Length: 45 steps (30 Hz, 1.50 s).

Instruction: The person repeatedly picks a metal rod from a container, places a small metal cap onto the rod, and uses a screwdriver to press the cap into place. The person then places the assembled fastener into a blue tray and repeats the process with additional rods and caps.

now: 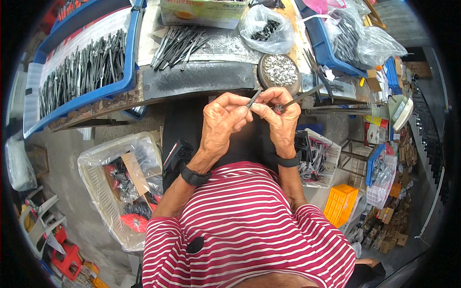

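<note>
My left hand (222, 120) pinches a short, thin dark strip (254, 97) between thumb and fingertips, above the front edge of the bench. My right hand (281, 117) meets it there, its thumb and fingertips against the lower end of the same strip. Held in the curled fingers of my right hand is also a long thin dark tool (307, 92), pointing up and right; its exact kind is not clear. Just beyond the right hand stands a round dish (262, 79) of small silvery metal parts (279, 70). A loose pile of dark strips (177, 46) lies on the bench beyond my left hand.
A blue crate (136, 53) packed with dark strips stands left. At the back are a clear bag (283, 42) of small black parts and a cardboard box (201, 14). Another blue crate (331, 60) holds bagged parts. Lined baskets (89, 165) flank my lap.
</note>
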{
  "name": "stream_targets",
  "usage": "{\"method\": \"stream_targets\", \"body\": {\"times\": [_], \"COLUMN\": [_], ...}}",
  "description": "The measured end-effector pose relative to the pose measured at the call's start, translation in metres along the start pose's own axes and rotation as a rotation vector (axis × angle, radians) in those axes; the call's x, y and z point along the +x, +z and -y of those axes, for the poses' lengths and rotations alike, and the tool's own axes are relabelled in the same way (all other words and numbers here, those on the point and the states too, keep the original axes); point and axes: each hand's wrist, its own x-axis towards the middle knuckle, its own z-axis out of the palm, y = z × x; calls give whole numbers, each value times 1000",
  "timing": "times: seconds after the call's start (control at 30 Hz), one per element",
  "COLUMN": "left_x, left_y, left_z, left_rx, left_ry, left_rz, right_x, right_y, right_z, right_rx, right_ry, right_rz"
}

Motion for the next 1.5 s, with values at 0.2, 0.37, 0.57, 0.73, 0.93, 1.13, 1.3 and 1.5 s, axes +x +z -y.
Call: {"method": "stream_targets", "body": {"times": [0.2,0.37,0.57,0.73,0.93,1.13,1.3,1.5], "left_x": [1,-1,2,4,6,13,17,21], "left_y": [0,7,2,2,13,13,6,2], "left_z": [-2,0,-4,-9,-7,1,9,13], "left_rx": [-35,168,-38,5,287,395,456,559], "left_ry": [-1,114,35,65,240,359,397,434], "left_rz": [17,-105,-36,-40,-207,-277,-276,-286], "right_x": [5,8,13,19,24,25,25,27], "right_y": [-1,6,6,6,15,20,23,27], "right_z": [-5,-12,-11,-9,-12,-10,-7,-6], "right_rx": [405,482,451,441,359,246,163,153], "right_ry": [217,194,151,148,141,156,145,145], "right_rz": [52,18,59,75,16,-25,-48,-79]}}
